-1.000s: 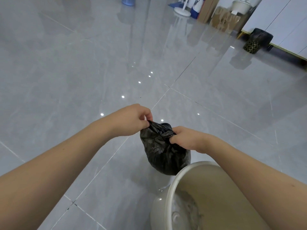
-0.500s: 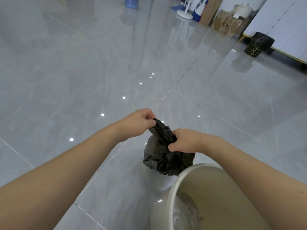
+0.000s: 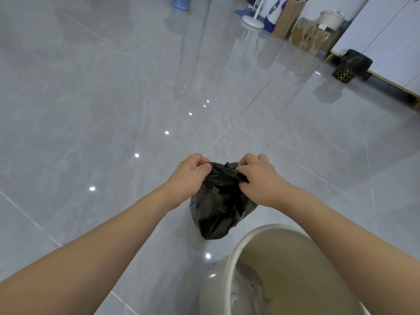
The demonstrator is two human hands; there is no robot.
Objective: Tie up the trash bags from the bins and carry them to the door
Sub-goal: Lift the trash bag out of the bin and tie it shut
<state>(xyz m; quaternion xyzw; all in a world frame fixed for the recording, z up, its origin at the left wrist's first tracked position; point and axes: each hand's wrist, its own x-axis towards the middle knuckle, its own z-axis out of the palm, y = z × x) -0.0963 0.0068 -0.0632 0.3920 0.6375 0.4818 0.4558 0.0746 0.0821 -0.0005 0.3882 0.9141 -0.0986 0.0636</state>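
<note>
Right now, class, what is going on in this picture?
A person is tying up a black trash bag. The left hand and right hand each pinch the gathered top of the bag, pulling it apart to either side. The bag is out of the beige bin, which stands just in front of the person, lower right. Whether the bag hangs or rests on the grey tiled floor is hard to tell. Another black-lined bin stands by the far wall.

Glossy grey tile floor (image 3: 95, 92): beige bin (image 3: 229, 280) near; black bin (image 3: 351, 67), boxes (image 3: 309, 37) far right.
</note>
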